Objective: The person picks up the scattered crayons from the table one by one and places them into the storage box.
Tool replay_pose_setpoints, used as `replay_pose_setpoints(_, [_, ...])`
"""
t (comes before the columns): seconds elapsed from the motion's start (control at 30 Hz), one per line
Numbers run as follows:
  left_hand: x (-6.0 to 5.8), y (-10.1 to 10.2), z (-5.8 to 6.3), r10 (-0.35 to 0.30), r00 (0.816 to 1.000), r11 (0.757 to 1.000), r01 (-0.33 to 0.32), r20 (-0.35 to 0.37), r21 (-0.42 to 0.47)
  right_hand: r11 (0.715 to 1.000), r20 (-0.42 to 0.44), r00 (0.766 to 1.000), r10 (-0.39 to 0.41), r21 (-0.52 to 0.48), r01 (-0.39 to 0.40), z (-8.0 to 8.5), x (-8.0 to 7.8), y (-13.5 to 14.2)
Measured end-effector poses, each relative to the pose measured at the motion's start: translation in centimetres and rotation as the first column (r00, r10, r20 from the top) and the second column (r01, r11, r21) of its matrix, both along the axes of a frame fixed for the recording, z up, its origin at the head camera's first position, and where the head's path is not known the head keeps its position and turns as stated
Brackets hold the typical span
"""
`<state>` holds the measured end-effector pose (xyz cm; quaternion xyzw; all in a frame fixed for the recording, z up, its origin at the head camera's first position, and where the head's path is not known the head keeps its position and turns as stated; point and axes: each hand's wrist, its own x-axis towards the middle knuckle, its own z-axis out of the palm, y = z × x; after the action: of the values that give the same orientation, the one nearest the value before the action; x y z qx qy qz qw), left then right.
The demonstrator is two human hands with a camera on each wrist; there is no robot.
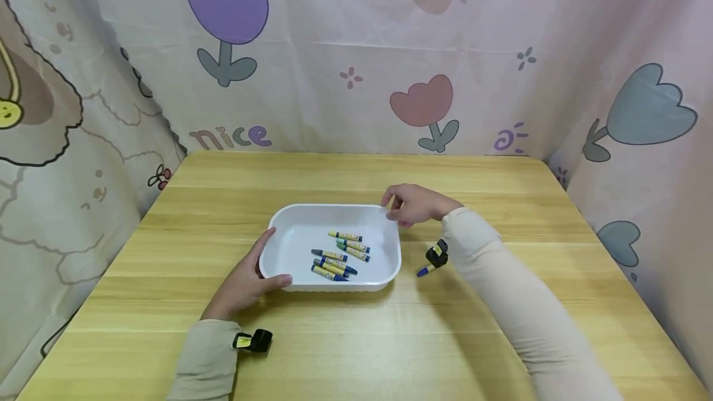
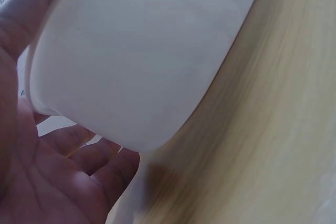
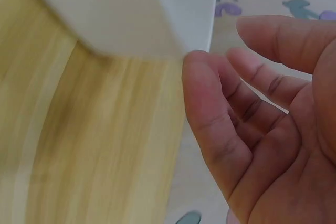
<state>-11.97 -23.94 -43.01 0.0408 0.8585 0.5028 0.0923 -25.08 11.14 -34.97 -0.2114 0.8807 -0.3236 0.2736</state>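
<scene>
A white plastic tray (image 1: 334, 286) stands on the table, with several crayons (image 1: 348, 252) in yellow and blue wrappers lying loose inside. My left hand (image 1: 245, 280) grips the tray's left end, its thumb along the front rim and its fingers round the left side. In the left wrist view, that hand (image 2: 58, 166) curves about the tray's outer wall (image 2: 136, 51). At the back right corner is my right hand (image 1: 414, 204), fingers loosely bent and fingertips right at the rim. The right wrist view shows its thumb (image 3: 283, 38) apart from the fingers, with nothing between them.
One blue-tipped crayon (image 1: 426, 270) lies on the wooden table (image 1: 345, 345) right of the tray, partly hidden by the right wrist's black camera (image 1: 437, 254). A printed curtain (image 1: 312, 79) hangs behind the table and along both sides.
</scene>
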Motion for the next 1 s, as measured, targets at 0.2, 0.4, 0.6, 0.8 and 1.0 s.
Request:
replay_pose_setpoints(0.2, [0.1, -0.1, 0.1, 0.006, 1.0, 1.0, -0.006, 0.001, 0.001, 1.0, 0.043, 0.999, -0.013, 0.028, 0.012, -1.2, 0.2, 2.8])
replay_pose_setpoints(0.4, [0.2, -0.2, 0.1, 0.005, 1.0, 1.0, -0.005, 0.003, 0.015, 0.998, 0.103, 0.995, 0.011, 0.059, -0.017, -2.5, 0.7, 5.0])
replay_pose_setpoints(0.6, [0.2, -0.3, 0.2, 0.005, 1.0, 1.0, -0.005, -0.006, 0.005, 0.994, 0.171, 0.985, 0.02, 0.101, -0.037, -2.9, 1.4, 5.9])
replay_pose_setpoints(0.8, [0.1, -0.2, 0.1, 0.001, 1.0, 1.0, -0.001, -0.007, 0.009, 0.986, 0.188, 0.981, 0.056, 0.141, -0.084, -3.7, 1.8, 6.4])
replay_pose_setpoints(1.0, [0.0, -0.2, -0.1, -0.009, 1.0, 1.0, 0.009, -0.005, 0.029, 0.982, 0.202, 0.977, 0.067, 0.162, -0.101, -4.5, 2.1, 6.5])
